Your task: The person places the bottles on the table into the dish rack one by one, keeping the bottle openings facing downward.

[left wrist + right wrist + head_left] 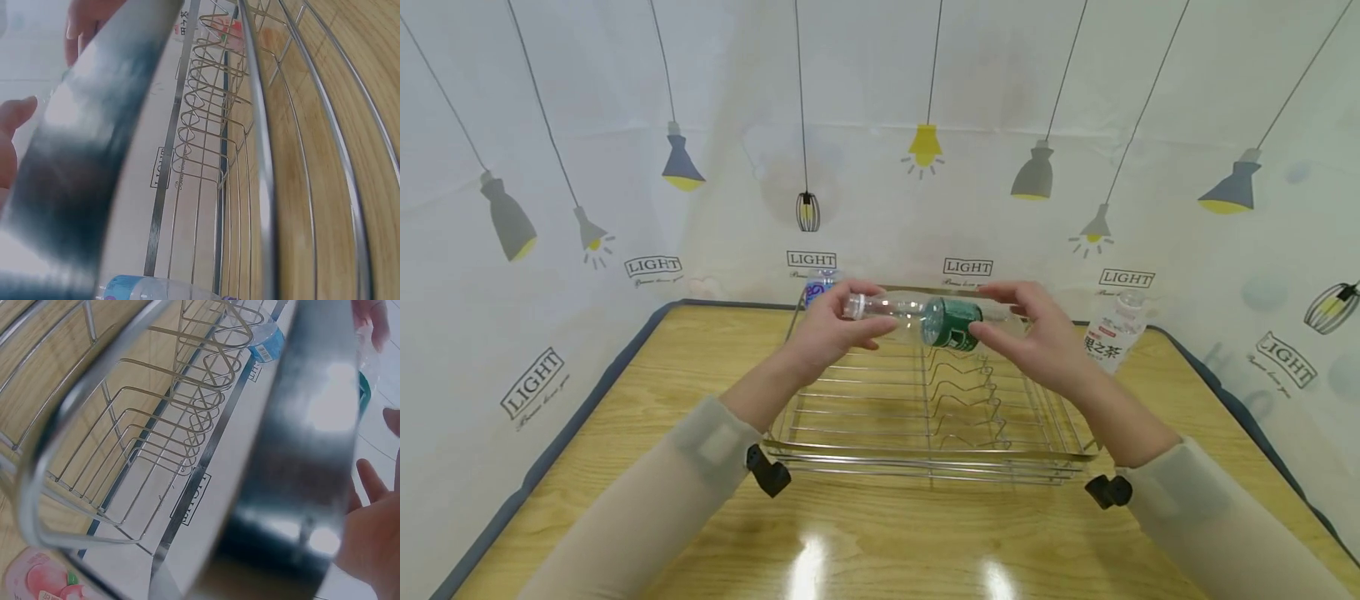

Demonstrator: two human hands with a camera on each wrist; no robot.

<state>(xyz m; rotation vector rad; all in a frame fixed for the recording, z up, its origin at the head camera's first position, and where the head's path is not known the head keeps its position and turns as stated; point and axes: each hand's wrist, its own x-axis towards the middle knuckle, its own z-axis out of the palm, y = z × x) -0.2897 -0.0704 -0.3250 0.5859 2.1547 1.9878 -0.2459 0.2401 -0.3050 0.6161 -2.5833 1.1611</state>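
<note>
A clear plastic bottle point(957, 323) with a green label lies sideways in the air above the wire dish rack point(857, 408), its neck pointing left. My left hand point(831, 329) holds it round the neck end between thumb and fingers. At the base end my right hand point(1048, 342) grips it, the thumb against the label. In the right wrist view the rack's metal rim point(294, 450) hides most of the bottle, and a sliver of its green label point(364, 394) shows beside the right hand point(375, 534).
Behind the rack's left corner stands a bottle with a blue label point(817, 288). A bottle with a white label point(1114, 332) stands behind my right forearm. The rack sits on a wooden table point(880, 533) against a lamp-printed backdrop point(865, 92).
</note>
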